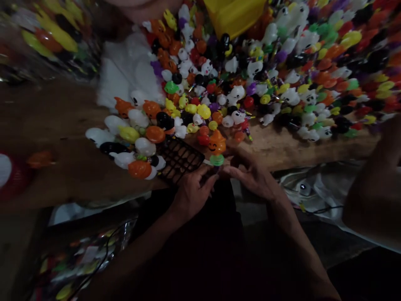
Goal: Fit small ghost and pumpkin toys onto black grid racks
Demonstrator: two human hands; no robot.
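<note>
Upright between my two hands is a small plastic toy with an orange smiling head (216,143) and a green ringed collar (216,160). My left hand (194,190) pinches the dark lower part of this toy between thumb and fingers. From the other side my right hand (255,177) meets it, fingers curled and thumb reaching to the base; its fingertips are partly hidden and dim. Just left of the toy lies a black grid rack (183,159). Toys with white, orange, black and yellow heads, such as an orange one (139,169), stand crowded at the rack's left end.
A large heap of similar toys (238,94) covers the back and right of the wooden table (72,167). A yellow container (236,16) and white plastic bags (128,71) are behind. Another person's arm (372,188) is at right. A filled clear bag (78,259) lies below left.
</note>
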